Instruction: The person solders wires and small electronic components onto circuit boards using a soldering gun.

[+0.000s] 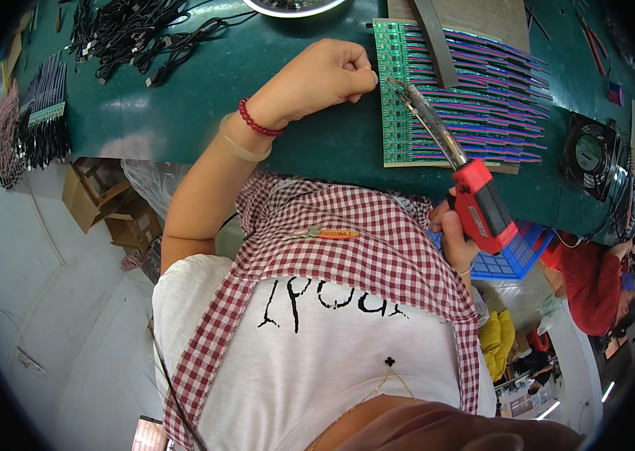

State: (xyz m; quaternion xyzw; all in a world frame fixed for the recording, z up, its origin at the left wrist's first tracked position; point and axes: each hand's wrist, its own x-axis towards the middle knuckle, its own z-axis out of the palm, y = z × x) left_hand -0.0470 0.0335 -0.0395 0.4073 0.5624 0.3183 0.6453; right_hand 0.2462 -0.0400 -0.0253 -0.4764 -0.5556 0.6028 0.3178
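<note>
My left hand [330, 75] is closed in a pinch at the left edge of a panel of green circuit boards [394, 128]; what its fingertips hold, if anything, is hidden. In my right hand [454, 239] is a red and black soldering iron [480, 204], gripped by its handle. The long metal shaft points up and left, and its tip is over the boards near my left fingertips; whether it touches them I cannot tell. Rows of blue, red and black wires [483, 113] run rightward from the boards. A grey bar [435, 45] lies across the upper wires.
Black cables [133, 34] are heaped at the far left, near a white-rimmed bowl [295, 9]. Bundled wires with boards [45, 113] hang at the left table edge. A black fan [592, 154] stands at right, above a blue basket [513, 255]. A person in red [592, 289] is beyond.
</note>
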